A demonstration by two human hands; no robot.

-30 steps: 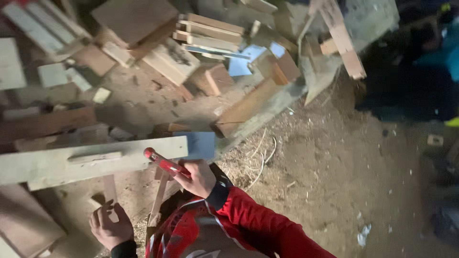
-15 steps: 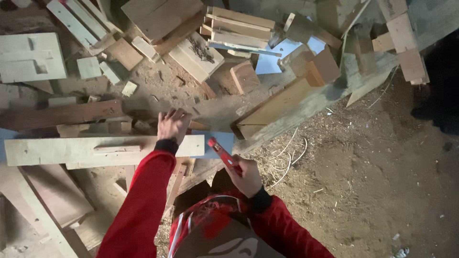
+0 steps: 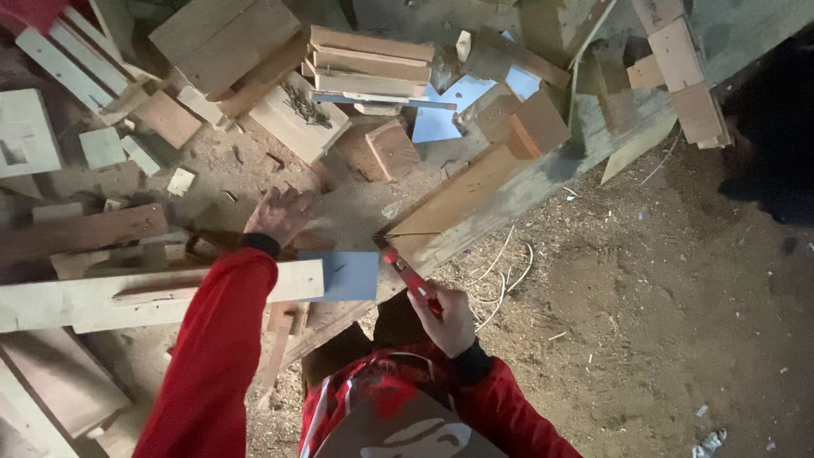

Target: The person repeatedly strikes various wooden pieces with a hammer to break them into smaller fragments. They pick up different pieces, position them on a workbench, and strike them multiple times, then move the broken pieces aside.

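I take the pale plank [image 3: 127, 297] as my landmark; it lies crosswise over a heap of wood offcuts, a flat blue-grey sheet [image 3: 348, 276] at its right end. My left hand [image 3: 278, 214] reaches out beyond the plank, fingers spread wide and holding nothing, hovering over sawdust and small scraps; I cannot tell whether the palm touches the surface. My right hand [image 3: 445, 318] sits to the right of the plank's end, closed around the red handle of a hammer [image 3: 407, 273], whose head points up toward a long slanted beam [image 3: 500, 195] beyond it. Risks as I judge them: the spread left hand is near the hammer's path, so a careless swing could catch the fingers. A board [image 3: 297, 114] well beyond the plank carries a loose pile of nails, and more may lie hidden in the sawdust under the open palm. The offcut heap looks unstable; leaning weight on it could shift the stacked blocks [image 3: 369, 64]. White cord [image 3: 500, 276] loops on the floor beside the hammer hand, a likely snag.
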